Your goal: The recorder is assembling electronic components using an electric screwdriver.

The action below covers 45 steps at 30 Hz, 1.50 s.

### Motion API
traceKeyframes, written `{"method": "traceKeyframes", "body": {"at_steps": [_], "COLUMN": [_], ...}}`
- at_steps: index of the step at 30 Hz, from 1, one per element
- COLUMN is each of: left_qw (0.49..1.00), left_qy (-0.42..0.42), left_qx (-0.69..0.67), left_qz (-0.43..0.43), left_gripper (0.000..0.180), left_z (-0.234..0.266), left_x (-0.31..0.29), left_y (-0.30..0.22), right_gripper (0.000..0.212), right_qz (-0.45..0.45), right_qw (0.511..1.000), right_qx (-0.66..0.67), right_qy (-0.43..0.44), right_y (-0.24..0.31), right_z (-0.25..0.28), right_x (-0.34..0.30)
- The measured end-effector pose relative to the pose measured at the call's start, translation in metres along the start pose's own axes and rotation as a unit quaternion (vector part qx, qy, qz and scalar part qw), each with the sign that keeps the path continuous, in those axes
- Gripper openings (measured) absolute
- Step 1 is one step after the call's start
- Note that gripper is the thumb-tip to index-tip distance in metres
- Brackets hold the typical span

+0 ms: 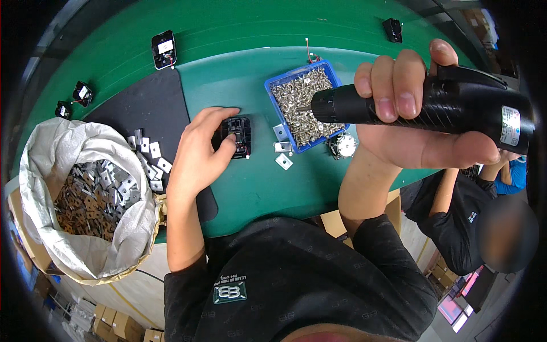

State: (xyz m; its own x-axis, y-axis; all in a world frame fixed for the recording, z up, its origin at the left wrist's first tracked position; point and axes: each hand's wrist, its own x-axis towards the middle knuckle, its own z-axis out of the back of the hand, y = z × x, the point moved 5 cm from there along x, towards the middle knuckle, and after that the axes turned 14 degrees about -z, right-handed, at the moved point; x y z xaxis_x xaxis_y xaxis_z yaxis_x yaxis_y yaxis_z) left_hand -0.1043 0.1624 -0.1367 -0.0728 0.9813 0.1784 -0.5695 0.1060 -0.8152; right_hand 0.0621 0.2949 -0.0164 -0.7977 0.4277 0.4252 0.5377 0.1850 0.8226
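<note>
My left hand [198, 149] is closed around the left side of a small black plastic housing [243, 135] that lies on the green table, its thumb pressed into the inside. In my right hand [401, 97] is a black electric screwdriver [473, 100], held level with its bit [305, 109] pointing left. The bit is over a blue tray [280, 115] filled with silver screws [302, 94]; whether it touches a screw I cannot tell. Several square metal plates [284, 162] with a centre hole lie left of the tray. A round white-faced part [344, 146] sits at the tray's near right corner.
A white-lined sack [40, 182] of metal plates stands at the left, with loose plates [155, 150] beside it on a black mat [151, 102]. More black housings [164, 48] are spread along the far side. Another person [456, 222] sits at the right.
</note>
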Motion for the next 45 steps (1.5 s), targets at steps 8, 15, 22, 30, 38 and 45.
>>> {"method": "traceKeyframes", "body": {"at_steps": [8,15,22,30,38,45], "left_qw": [1.000,0.999,0.988,0.977,0.965,0.948], "left_qy": [0.001,0.009,-0.087,-0.094,-0.149,-0.189], "left_qx": [0.002,-0.004,0.067,0.032,0.005,-0.021], "left_qz": [0.031,0.047,-0.107,-0.189,-0.217,-0.257], "left_gripper": [0.032,0.030,0.033,0.026,0.015,0.018], "left_z": [-0.001,-0.002,0.014,-0.012,-0.012,-0.011], "left_x": [0.000,0.003,0.005,0.021,0.016,0.012], "left_y": [0.001,0.000,-0.034,-0.059,-0.058,-0.060], "right_gripper": [0.099,0.101,0.097,0.082,0.071,0.063], "right_qz": [-0.001,-0.023,-0.016,-0.043,-0.043,-0.002], "right_qw": [1.000,0.999,0.999,0.998,0.998,0.995], "right_qx": [-0.006,-0.042,0.000,0.016,0.021,0.094], "right_qy": [-0.009,0.002,0.038,0.042,0.042,0.016], "right_y": [-0.003,0.001,0.002,0.012,0.015,0.014], "right_z": [0.000,0.006,0.001,-0.021,-0.023,-0.018], "right_x": [0.000,0.000,-0.004,-0.005,-0.003,-0.008]}}
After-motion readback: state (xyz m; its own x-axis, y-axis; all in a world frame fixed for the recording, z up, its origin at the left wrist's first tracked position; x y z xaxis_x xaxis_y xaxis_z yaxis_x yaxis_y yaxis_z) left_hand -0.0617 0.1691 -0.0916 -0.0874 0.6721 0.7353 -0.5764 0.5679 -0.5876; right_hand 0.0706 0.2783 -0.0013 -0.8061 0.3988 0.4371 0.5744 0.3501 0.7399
